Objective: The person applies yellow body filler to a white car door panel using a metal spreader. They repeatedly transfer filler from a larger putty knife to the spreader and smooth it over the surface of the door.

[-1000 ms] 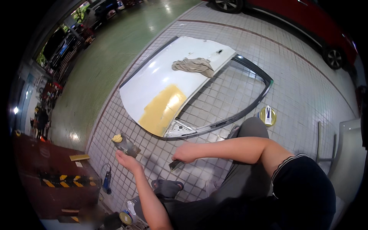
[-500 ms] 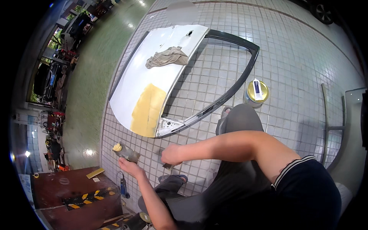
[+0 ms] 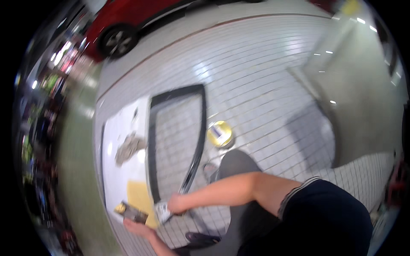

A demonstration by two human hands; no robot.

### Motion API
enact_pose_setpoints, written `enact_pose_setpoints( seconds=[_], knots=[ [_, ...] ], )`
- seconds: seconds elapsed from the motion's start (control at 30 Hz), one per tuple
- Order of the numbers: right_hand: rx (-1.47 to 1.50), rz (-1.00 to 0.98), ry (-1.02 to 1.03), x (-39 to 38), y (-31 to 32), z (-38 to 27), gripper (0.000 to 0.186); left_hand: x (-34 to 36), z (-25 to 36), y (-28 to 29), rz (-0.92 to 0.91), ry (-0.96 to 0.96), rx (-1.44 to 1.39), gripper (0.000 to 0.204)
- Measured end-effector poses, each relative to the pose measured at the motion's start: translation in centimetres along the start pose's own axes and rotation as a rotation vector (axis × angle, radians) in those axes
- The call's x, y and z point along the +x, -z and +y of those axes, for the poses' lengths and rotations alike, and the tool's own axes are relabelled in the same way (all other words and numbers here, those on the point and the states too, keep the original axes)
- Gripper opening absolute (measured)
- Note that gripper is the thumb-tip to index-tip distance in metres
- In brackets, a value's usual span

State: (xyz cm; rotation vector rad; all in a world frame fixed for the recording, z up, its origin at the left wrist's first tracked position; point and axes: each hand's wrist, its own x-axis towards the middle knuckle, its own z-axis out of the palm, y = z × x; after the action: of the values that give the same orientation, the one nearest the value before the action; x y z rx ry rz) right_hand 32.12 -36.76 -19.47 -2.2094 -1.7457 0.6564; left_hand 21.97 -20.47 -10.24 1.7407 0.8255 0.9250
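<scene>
In my left hand is a flat grey mixing board, its fingers closed on the near edge. A dab of yellow putty sits at its far left end. My right hand is closed near the lower corner of the window frame; half a second ago a dark putty scraper showed under it, but blur and the hand hide it now. A white car door lies on the floor beyond both hands. It carries a yellow filler patch and a crumpled grey-beige cloth.
A round can with a white tube on its lid stands right of the door's black window frame. A red car is parked beyond the tiled floor. At the right is a large pale panel.
My view has swung right and up, bringing in the red car and the pale panel. In the picture the mixing board now overlaps the door's lower end. Both hands keep their closed grip.
</scene>
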Motion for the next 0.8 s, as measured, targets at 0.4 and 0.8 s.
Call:
enact_pose_setpoints(
  seconds=[0.4,0.8],
  knots=[
    [0.002,0.12,-0.342,-5.1,1.7,6.8,0.041,-4.2,8.8,-17.5,-0.261,0.039,-0.418,0.047],
    [0.175,0.426,-1.049,-23.3,3.0,9.4,0.023,-7.1,8.0,-32.8,-0.694,0.136,-0.568,0.039]
  ],
)
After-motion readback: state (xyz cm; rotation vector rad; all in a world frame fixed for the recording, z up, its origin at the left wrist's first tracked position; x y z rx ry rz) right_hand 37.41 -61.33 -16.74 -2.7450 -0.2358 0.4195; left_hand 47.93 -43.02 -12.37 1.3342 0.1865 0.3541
